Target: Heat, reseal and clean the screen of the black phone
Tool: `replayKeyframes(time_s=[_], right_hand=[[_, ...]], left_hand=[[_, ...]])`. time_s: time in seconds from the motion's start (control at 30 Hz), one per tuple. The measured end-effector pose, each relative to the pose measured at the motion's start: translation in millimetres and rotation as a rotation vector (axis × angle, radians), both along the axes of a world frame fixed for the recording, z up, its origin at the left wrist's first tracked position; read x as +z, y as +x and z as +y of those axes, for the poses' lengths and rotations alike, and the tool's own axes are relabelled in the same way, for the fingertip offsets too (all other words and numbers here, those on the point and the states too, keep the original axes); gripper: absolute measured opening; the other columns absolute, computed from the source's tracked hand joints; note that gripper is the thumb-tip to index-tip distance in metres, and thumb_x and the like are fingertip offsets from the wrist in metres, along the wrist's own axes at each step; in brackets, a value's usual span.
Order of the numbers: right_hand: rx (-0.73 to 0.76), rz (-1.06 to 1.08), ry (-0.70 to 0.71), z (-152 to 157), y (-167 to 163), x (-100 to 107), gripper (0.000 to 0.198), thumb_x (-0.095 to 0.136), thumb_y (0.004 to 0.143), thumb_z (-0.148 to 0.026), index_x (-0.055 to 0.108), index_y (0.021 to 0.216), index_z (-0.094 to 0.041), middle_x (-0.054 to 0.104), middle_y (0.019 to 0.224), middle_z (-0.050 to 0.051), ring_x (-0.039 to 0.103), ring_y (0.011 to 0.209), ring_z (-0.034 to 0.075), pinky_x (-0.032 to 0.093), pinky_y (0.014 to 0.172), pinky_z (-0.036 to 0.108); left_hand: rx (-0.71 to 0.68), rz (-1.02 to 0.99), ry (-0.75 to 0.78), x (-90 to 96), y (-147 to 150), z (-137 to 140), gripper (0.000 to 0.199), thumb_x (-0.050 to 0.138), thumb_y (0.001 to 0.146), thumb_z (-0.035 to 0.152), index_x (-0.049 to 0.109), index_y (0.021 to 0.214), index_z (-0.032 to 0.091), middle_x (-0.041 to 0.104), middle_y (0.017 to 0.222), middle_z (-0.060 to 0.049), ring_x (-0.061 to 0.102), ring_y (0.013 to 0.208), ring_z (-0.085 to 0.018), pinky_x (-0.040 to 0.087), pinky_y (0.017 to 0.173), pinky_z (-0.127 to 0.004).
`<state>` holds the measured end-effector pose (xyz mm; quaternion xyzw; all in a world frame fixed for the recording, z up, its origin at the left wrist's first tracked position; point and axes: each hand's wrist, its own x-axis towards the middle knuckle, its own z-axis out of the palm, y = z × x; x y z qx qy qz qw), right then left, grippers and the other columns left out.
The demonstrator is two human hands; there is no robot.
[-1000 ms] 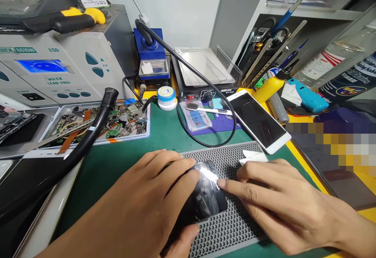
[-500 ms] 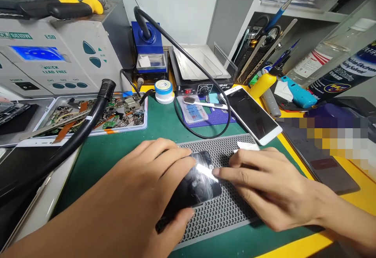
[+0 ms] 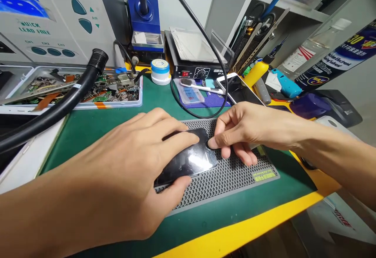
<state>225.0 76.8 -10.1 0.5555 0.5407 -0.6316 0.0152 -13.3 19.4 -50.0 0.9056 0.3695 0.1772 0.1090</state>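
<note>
A black smartphone lies on a grey honeycomb mat, its glossy face up and reflecting light. My left hand is clasped around it from the left, fingers over the far edge and face, thumb along the near edge. At the phone's right end is my right hand, with thumb and index finger pinched together at the phone's edge and the other fingers curled loosely. Whatever is between those fingertips is hidden. A bit of something pale shows beneath the right hand, too covered to name.
Behind the honeycomb mat lie a brush and a white phone. A black cable loops there. A tray of circuit boards and a black hose are at left. Bottles and tools crowd the right.
The view has shifted, and things at the back sit higher. My right hand has turned from a pointing index finger on the phone to a thumb-and-finger pinch at its end. My left hand stays around it.
</note>
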Motion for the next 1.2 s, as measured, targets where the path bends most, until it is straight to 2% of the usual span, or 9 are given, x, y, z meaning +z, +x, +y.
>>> replayKeyframes(time_s=[0.17,0.57,0.77,1.0,1.2], right_hand=[[-0.005,-0.044,0.033,-2,-4,0,0.025,0.086,0.071,-0.024,0.067,0.057,-0.016,0.066,0.049,-0.001,0.058,0.035,0.007,0.043,0.034,0.013],[0.025,-0.061,0.054,-2,-2,-1,0.017,0.080,0.074,-0.020,0.068,0.062,-0.017,0.071,0.060,0.000,0.060,0.037,0.007,0.045,0.037,0.015],[0.040,-0.075,0.060,0,-2,-3,0.018,0.078,0.075,-0.022,0.068,0.062,-0.017,0.072,0.059,0.001,0.061,0.038,0.008,0.045,0.037,0.016],[0.028,-0.042,0.043,3,2,-6,0.023,0.085,0.069,-0.032,0.069,0.062,-0.018,0.073,0.060,0.003,0.062,0.039,0.011,0.047,0.035,0.019],[0.009,-0.013,0.026,2,2,-6,0.022,0.085,0.070,-0.030,0.069,0.062,-0.017,0.073,0.059,0.002,0.061,0.038,0.010,0.048,0.035,0.017]], left_hand=[[-0.003,0.032,0.042,-1.7,2,-3,0.033,0.057,0.086,0.036,0.063,0.119,0.031,0.063,0.120,-0.006,0.058,0.109,-0.030,0.055,0.084,-0.052],[0.005,0.073,0.082,-2.4,2,-7,0.036,0.051,0.089,0.039,0.062,0.123,0.036,0.060,0.118,-0.007,0.057,0.104,-0.030,0.055,0.077,-0.053],[0.019,0.071,0.052,-3.4,3,-8,0.036,0.052,0.088,0.039,0.063,0.122,0.038,0.058,0.115,-0.007,0.057,0.101,-0.031,0.053,0.079,-0.052],[0.030,0.093,0.041,-1.2,4,-12,0.036,0.053,0.085,0.033,0.061,0.120,0.037,0.056,0.119,-0.008,0.056,0.100,-0.030,0.052,0.077,-0.052],[0.042,0.096,0.026,3.4,6,-14,0.044,0.054,0.086,0.030,0.055,0.130,0.034,0.057,0.123,-0.008,0.056,0.102,-0.030,0.052,0.075,-0.051]])
